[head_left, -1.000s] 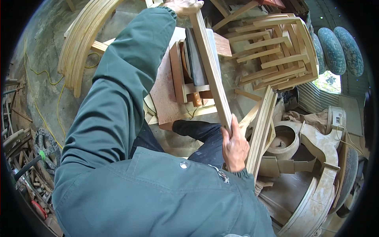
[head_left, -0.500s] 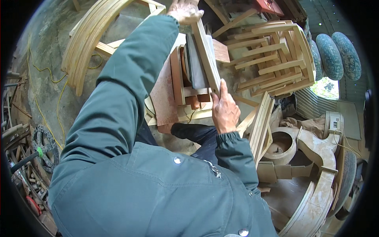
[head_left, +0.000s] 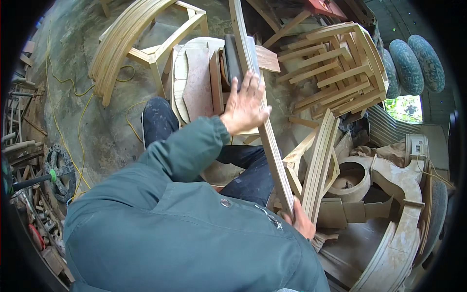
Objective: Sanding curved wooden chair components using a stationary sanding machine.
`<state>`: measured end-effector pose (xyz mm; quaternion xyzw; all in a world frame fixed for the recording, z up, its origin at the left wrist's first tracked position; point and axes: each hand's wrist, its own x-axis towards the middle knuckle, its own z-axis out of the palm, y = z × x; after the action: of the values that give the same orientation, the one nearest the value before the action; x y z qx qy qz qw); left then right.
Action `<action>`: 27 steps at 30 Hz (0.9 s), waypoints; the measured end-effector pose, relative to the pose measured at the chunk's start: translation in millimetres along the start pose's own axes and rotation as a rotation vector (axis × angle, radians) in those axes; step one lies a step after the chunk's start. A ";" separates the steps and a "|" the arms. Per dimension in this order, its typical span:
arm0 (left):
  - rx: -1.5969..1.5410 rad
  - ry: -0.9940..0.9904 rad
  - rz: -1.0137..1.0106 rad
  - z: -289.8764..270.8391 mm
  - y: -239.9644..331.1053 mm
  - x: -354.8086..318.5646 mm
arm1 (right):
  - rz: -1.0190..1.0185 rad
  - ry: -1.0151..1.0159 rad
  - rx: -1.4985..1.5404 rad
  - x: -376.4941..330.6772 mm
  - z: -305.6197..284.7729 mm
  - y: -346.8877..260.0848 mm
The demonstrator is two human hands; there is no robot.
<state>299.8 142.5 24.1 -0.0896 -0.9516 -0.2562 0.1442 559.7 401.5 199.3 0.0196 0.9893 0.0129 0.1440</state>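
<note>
A long, straight wooden piece slants from the top of the view down to my right side, in front of my knees. My right hand is closed round its lower end. My left hand, fingers stretched out, lies flat against the middle of the piece, its palm hidden. Under the upper part of the wood stands a wooden block-like stand with a dark grey, flat band on top. A reddish-brown board leans at the stand's left.
Curved wooden frames stand at the far left, slatted wooden frames at the far right. Near my right are stacked wooden strips and a dusty machine housing. A yellow cord crosses the floor at left.
The wooden piece has slid toward me and to the right, with my right hand at its lower end. My left hand has come back from the far end to the middle.
</note>
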 end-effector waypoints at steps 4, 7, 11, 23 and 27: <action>-0.141 0.043 0.043 -6.2 55.9 -66.5 | 0.014 -0.021 0.054 -70.2 -25.8 42.0; -0.223 -0.039 0.089 -25.6 84.6 -101.8 | 0.021 -0.068 0.092 -106.8 -42.3 65.4; -0.301 -0.136 0.141 -40.8 108.3 -139.8 | 0.062 -0.108 0.096 -134.9 -60.6 82.6; -0.409 0.174 0.116 -7.4 34.8 -59.9 | -0.156 -0.283 0.209 -3.6 -19.6 97.9; -0.402 0.180 0.114 6.4 7.1 -20.2 | -0.158 -0.339 0.329 81.3 -1.2 81.9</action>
<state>319.1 149.9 15.7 -0.1470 -0.8582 -0.4388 0.2222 484.3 486.7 179.9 -0.0326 0.9382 -0.1630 0.3035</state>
